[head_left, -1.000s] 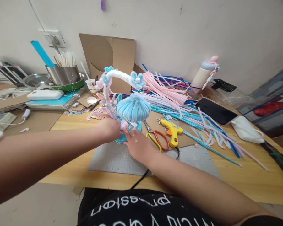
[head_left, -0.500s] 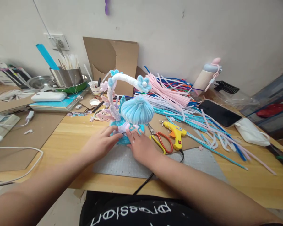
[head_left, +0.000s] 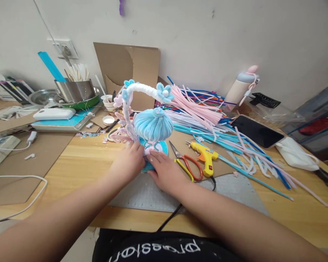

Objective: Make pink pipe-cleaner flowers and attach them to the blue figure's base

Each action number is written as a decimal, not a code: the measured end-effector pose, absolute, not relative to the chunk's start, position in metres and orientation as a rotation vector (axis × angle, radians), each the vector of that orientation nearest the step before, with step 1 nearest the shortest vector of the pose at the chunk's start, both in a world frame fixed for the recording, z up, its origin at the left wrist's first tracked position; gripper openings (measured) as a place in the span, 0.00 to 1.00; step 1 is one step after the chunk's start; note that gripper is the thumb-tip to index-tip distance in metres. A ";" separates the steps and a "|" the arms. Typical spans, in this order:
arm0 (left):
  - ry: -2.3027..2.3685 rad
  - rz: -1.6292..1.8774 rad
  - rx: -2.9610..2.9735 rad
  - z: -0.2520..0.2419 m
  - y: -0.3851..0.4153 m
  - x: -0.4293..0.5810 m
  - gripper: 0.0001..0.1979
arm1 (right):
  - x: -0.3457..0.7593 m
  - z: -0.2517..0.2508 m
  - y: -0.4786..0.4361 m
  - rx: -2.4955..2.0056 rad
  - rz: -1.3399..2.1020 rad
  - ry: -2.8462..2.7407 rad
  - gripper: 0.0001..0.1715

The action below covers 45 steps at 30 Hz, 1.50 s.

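In the head view, the blue-topped fuzzy craft [head_left: 153, 125] stood upright near the grey mat's [head_left: 142, 198] far edge, its base [head_left: 164, 146] between the curled left hand [head_left: 129, 160] and flatter right hand [head_left: 168, 171], probably to steady it; whether either pinched anything could not be told. Upside-down white lettering [head_left: 156, 248] on the black garment [head_left: 120, 236] seemed to read "pression", while the yellow glue gun's [head_left: 206, 156] marking [head_left: 210, 150] was too small to read.
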State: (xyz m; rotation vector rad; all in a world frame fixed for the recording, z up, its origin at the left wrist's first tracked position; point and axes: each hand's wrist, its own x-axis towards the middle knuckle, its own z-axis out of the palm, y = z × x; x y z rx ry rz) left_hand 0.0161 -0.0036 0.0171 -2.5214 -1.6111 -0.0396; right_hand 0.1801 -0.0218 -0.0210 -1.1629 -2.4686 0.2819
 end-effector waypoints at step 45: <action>-1.819 -0.356 -2.545 0.000 0.015 0.006 0.14 | 0.179 -0.017 -0.025 -1.222 0.275 -2.468 0.26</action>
